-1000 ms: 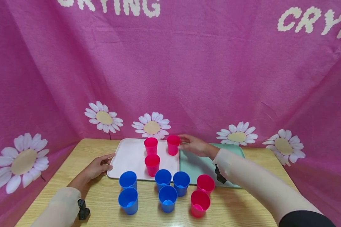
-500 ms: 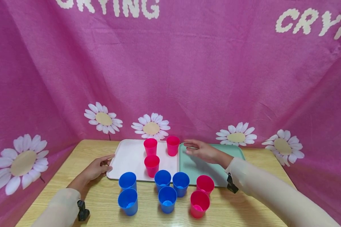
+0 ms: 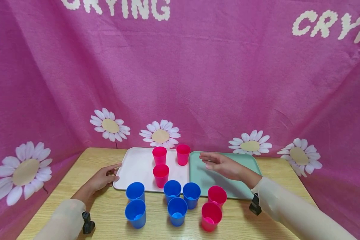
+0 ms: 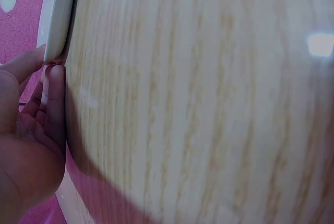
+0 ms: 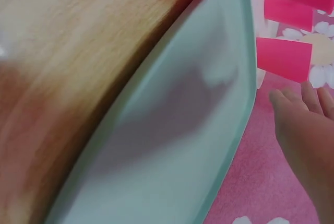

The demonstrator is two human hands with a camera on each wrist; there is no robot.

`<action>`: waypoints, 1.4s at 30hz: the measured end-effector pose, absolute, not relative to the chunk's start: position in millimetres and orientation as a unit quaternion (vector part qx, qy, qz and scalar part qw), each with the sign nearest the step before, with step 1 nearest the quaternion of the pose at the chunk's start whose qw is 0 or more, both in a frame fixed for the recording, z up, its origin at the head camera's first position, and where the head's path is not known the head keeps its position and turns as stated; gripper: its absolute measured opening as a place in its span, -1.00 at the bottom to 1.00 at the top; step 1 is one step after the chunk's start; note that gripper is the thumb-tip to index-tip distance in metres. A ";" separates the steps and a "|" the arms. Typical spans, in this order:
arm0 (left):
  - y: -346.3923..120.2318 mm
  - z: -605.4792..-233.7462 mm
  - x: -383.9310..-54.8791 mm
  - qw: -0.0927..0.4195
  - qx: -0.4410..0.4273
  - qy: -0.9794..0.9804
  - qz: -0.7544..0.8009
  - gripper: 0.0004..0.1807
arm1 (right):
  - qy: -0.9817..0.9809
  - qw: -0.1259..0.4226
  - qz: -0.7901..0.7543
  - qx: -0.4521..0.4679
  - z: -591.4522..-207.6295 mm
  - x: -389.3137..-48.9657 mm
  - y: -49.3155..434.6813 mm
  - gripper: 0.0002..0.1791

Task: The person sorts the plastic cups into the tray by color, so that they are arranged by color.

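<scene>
My left hand (image 3: 100,178) holds the left rim of a white tray (image 3: 132,170), its thumb and fingertips right at the edge; the left wrist view shows the hand (image 4: 31,125) low against the tabletop. Above a green tray (image 3: 228,180), my right hand (image 3: 223,165) hovers with fingers extended and nothing in it. Three pink cups stand upright on the white tray: one at the back (image 3: 159,155), one to its right near the green tray (image 3: 183,154), and one in front (image 3: 161,175). The right wrist view shows the right hand's shadow on the green tray (image 5: 151,187).
Several blue cups (image 3: 177,211) stand upright on the wooden table (image 3: 156,230) in front of the trays. Two more pink cups (image 3: 211,216) are to their right, one behind the other. A pink cloth (image 3: 198,83) with daisies hangs close behind the table.
My right hand has let go of the back-right pink cup and drawn away to the right, over the green tray. The left hand stays at the white tray's rim.
</scene>
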State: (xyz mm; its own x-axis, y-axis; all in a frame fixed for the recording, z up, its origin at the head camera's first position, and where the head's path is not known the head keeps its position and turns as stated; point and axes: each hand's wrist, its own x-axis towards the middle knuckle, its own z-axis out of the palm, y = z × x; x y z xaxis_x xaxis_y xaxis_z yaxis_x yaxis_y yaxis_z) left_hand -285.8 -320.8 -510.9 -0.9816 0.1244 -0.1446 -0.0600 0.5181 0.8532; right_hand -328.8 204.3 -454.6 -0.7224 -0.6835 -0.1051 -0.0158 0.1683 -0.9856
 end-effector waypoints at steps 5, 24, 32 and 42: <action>-320.2 -510.2 -285.6 0.095 0.015 0.867 0.489 -0.33 | 0.706 0.289 -0.596 -0.249 -452.3 -319.2 213.7 -0.28; -321.5 -513.0 -286.1 0.094 0.026 0.865 0.491 -0.32 | 0.684 0.317 -0.598 -0.272 -457.8 -290.2 240.0 -0.27; -320.9 -511.3 -286.5 0.099 0.013 0.860 0.500 -0.31 | 0.655 0.326 -0.610 -0.305 -463.6 -280.4 249.8 -0.31; -321.4 -511.7 -285.2 0.096 0.022 0.861 0.498 -0.32 | 0.646 0.345 -0.603 -0.317 -473.1 -265.6 256.9 -0.29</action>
State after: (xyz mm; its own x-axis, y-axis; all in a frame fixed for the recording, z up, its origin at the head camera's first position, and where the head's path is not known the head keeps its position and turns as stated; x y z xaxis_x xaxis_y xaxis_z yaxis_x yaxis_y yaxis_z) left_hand -285.2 -321.4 -511.7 -0.9806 0.1330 -0.1443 -0.0588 0.5025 0.8626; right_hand -265.6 256.9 -473.1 -0.5611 -0.8253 -0.0642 0.0070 0.0727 -0.9973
